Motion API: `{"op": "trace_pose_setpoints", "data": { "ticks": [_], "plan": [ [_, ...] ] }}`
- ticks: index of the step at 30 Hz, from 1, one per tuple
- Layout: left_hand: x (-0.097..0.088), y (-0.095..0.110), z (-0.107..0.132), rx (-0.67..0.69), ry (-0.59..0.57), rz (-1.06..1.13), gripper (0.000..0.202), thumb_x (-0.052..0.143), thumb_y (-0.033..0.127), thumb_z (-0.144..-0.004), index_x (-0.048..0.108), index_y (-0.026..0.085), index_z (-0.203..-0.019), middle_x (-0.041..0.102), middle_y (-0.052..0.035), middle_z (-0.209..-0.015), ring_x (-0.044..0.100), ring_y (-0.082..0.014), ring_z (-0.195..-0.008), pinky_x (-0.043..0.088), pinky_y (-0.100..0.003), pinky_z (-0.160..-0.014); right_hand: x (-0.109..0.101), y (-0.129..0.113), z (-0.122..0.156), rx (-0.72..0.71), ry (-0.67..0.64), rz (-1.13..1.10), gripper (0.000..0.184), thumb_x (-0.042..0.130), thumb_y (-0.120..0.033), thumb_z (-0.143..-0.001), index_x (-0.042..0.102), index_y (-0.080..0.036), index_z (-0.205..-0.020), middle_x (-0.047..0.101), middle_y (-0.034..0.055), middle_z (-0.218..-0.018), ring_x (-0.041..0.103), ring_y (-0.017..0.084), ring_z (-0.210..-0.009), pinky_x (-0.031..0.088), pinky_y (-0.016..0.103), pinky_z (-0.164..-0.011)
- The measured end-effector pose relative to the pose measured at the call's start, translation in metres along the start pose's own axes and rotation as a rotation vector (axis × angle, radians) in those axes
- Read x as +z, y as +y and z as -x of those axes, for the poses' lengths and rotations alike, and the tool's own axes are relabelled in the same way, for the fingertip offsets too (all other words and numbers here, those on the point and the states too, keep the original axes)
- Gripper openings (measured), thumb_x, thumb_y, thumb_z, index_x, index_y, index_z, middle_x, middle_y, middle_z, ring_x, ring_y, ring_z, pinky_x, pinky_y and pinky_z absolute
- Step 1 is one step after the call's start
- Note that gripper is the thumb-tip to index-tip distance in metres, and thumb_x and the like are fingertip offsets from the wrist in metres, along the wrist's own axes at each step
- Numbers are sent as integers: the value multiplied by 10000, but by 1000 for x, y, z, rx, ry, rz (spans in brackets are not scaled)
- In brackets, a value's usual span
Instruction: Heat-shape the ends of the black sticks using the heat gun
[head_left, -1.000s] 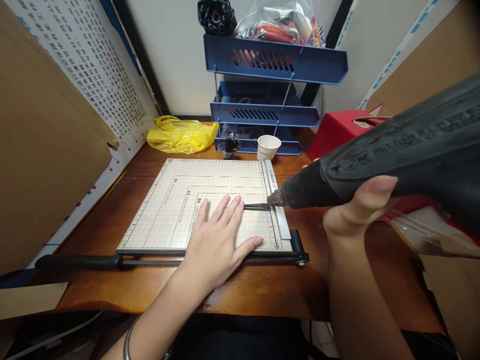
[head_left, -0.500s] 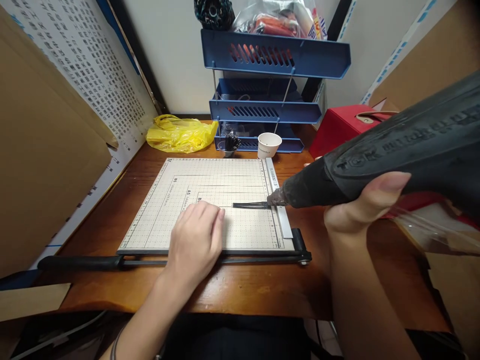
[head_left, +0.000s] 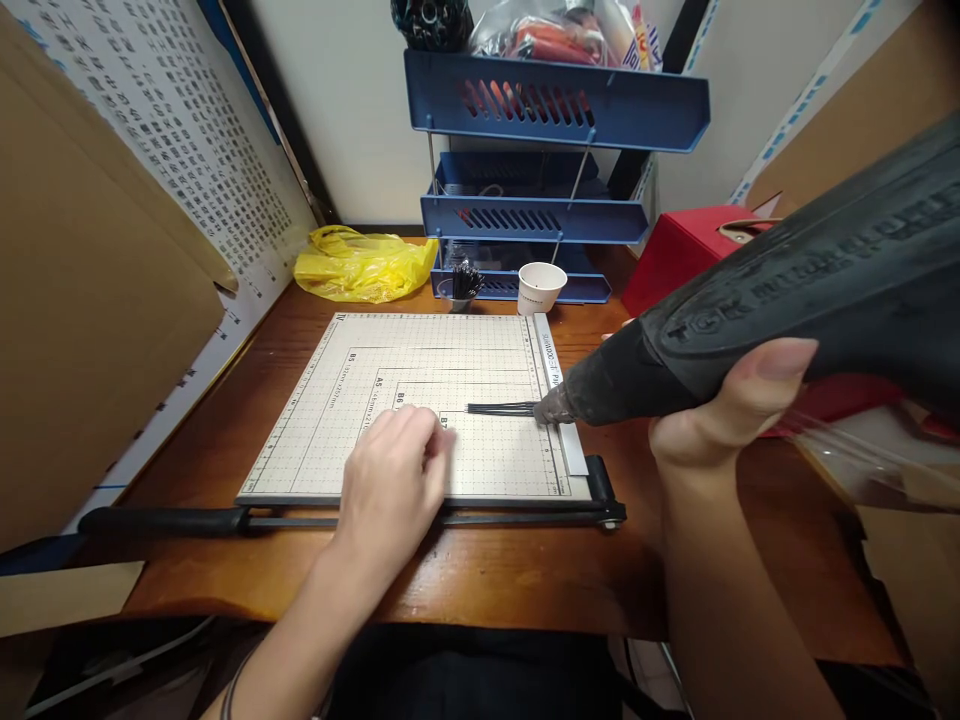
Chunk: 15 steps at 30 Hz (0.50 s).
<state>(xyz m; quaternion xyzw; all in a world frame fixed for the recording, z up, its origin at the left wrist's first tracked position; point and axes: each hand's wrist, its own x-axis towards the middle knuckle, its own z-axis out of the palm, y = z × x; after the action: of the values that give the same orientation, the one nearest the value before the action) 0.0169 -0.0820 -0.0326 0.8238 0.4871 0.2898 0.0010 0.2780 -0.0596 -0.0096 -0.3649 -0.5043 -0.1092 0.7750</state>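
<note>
My right hand (head_left: 720,410) grips a large black heat gun (head_left: 787,300), its nozzle tip at the right edge of a gridded paper cutter board (head_left: 360,400). The nozzle points at a small bundle of thin black tubes (head_left: 501,408) lying on the board. My left hand (head_left: 394,480) rests on the board's near edge, fingers curled loosely under, a hand's width left of the tubes and not touching them. The cutter's black arm (head_left: 300,520) lies flat along the near edge.
A blue three-tier letter tray (head_left: 551,110) stands at the back with bags on top. In front of it are a white paper cup (head_left: 541,287), a small pot of black tubes (head_left: 463,285) and a yellow plastic bag (head_left: 364,265). A red box (head_left: 682,255) sits right; cardboard sheets flank both sides.
My left hand, flat and holding the tubes' left ends a second ago, pulled back toward me and curled, uncovering the tubes. The heat gun stayed at the tubes' right end.
</note>
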Motion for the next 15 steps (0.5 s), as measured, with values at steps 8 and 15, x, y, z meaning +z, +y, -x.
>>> {"op": "trace_pose_setpoints", "data": {
  "ticks": [8, 15],
  "plan": [
    [5, 15, 5, 103, -228, -85, 546, 408, 481, -1091, 515, 116, -1483, 558, -157, -1546, 498, -351, -1424, 373, -583, -1181, 3, 3, 4, -76, 86, 171, 356, 562, -562, -944, 738, -350, -1169, 717, 58, -1078, 619, 319, -1273, 538, 548, -1045],
    [6, 21, 6, 123, -319, -176, 656, 331, 559, -1093, 458, 118, -1561, 457, -118, -1626, 387, -339, -1535, 272, -612, -1269, 6, -9, -3, -39, 58, 142, 343, 575, -612, -921, 764, -373, -1078, 707, 53, -1011, 620, 325, -1256, 597, 516, -966]
  ]
}}
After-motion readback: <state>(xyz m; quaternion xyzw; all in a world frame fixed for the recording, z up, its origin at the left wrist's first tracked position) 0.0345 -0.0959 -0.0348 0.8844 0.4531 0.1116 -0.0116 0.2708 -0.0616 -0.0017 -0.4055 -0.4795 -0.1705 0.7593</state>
